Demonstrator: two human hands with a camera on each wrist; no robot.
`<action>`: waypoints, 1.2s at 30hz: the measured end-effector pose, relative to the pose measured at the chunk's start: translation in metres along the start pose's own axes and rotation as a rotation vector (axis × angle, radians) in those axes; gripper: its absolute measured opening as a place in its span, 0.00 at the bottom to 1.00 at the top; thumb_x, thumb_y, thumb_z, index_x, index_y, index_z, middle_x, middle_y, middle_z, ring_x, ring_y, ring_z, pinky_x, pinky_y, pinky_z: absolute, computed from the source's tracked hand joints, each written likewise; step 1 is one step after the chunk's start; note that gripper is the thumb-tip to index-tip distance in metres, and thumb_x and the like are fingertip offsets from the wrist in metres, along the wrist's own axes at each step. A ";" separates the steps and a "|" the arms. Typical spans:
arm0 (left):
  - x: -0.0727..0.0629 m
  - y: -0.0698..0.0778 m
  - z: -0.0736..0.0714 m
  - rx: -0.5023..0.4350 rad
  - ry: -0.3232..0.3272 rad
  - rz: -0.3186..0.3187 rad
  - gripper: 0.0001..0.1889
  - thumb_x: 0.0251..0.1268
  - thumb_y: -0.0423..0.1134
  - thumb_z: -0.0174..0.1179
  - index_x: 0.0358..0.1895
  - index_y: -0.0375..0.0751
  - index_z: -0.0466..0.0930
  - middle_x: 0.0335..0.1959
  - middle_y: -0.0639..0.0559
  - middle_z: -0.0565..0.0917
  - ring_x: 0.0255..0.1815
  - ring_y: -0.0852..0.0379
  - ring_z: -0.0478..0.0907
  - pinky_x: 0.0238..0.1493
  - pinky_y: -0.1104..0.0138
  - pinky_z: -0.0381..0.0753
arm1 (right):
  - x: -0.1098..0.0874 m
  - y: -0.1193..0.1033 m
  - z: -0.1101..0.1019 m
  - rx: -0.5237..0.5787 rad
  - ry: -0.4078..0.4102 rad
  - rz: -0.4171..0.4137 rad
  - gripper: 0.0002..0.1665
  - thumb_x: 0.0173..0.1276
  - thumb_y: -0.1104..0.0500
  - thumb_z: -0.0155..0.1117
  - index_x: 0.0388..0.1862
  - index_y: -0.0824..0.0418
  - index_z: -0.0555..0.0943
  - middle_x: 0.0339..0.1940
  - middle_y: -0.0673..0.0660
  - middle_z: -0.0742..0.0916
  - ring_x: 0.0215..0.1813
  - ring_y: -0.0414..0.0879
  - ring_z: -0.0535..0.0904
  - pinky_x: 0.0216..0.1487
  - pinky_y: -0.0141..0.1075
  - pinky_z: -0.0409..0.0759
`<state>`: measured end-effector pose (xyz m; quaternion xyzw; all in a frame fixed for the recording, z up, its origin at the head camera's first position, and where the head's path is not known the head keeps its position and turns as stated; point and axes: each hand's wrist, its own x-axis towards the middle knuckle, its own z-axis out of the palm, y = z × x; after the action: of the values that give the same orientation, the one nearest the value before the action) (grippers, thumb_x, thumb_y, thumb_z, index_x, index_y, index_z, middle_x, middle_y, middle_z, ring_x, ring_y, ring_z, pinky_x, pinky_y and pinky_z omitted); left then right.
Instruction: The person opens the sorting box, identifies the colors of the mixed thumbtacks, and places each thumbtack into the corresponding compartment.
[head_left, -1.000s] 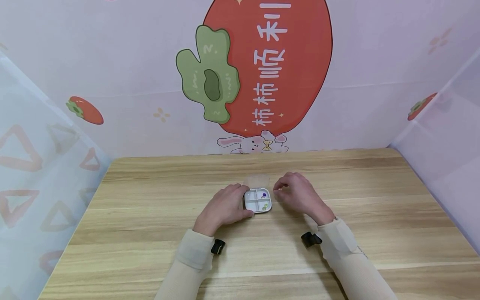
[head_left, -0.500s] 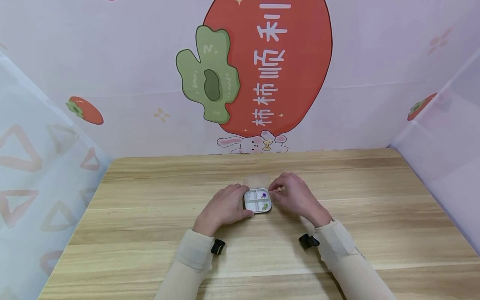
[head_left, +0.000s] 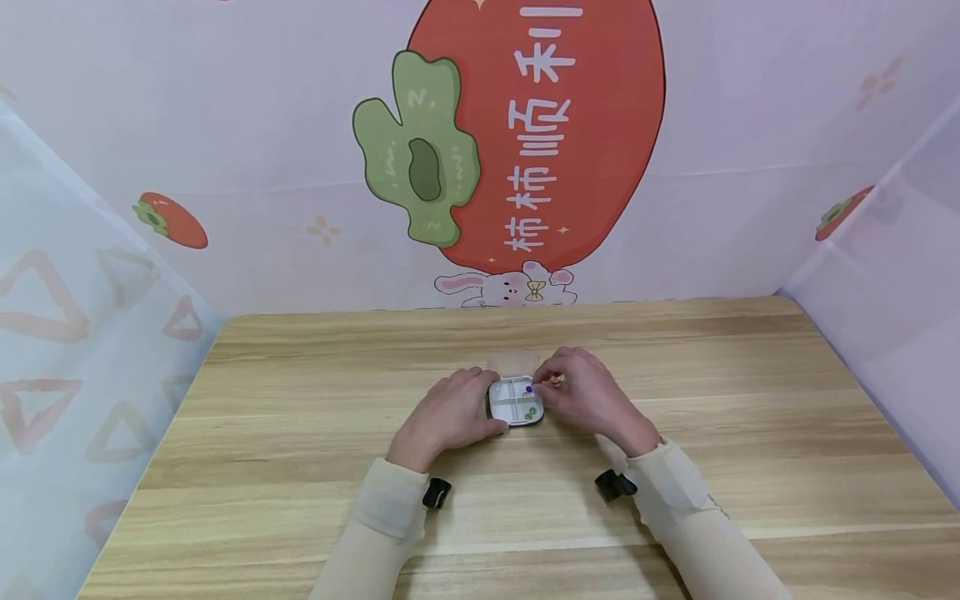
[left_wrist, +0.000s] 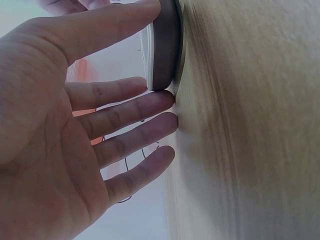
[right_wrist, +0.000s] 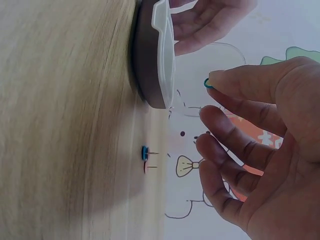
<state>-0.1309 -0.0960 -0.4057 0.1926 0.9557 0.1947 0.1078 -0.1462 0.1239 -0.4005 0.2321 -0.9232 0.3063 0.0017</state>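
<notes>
A small white pill box [head_left: 491, 412] with a dark base and four compartments sits on the table, its clear lid [head_left: 513, 362] folded back. My left hand [head_left: 447, 408] holds it at the left side between thumb and fingers. Small purple [head_left: 528, 389] and green pieces [head_left: 531, 412] lie in the two right compartments. At the box's right edge, my right hand [head_left: 587, 390] pinches a tiny teal thumbtack [right_wrist: 207, 84] between thumb and forefinger; only its curved rim shows. Its other fingers are loosely bent.
Near the box, a blue thumbtack [right_wrist: 144, 153] and a red thumbtack [right_wrist: 146, 167] lie on the table with their pins up. The wooden table [head_left: 300, 467] ends at a printed cloth backdrop [head_left: 285, 167] at the back, with cloth sides left and right.
My right hand has moved left to the box's right edge, its fingertips now over the rim by the upper right compartment. The left hand and the box have stayed put.
</notes>
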 end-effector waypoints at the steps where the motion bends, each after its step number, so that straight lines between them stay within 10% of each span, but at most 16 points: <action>1: 0.000 0.000 0.000 0.001 0.001 0.000 0.35 0.58 0.51 0.75 0.65 0.37 0.76 0.61 0.43 0.80 0.58 0.47 0.77 0.64 0.51 0.73 | 0.000 -0.001 0.000 0.003 -0.002 0.003 0.02 0.64 0.63 0.74 0.36 0.58 0.89 0.35 0.48 0.85 0.45 0.49 0.79 0.47 0.45 0.78; 36: -0.001 -0.002 0.000 0.006 0.011 0.034 0.33 0.58 0.52 0.75 0.63 0.39 0.78 0.55 0.46 0.82 0.50 0.50 0.77 0.55 0.55 0.77 | -0.001 -0.017 0.014 -0.003 -0.040 -0.021 0.02 0.64 0.62 0.75 0.35 0.58 0.89 0.34 0.46 0.83 0.41 0.48 0.79 0.42 0.39 0.78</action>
<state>-0.1312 -0.0981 -0.4060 0.2081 0.9534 0.1948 0.0984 -0.1366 0.1043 -0.4030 0.2479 -0.9210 0.3002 -0.0133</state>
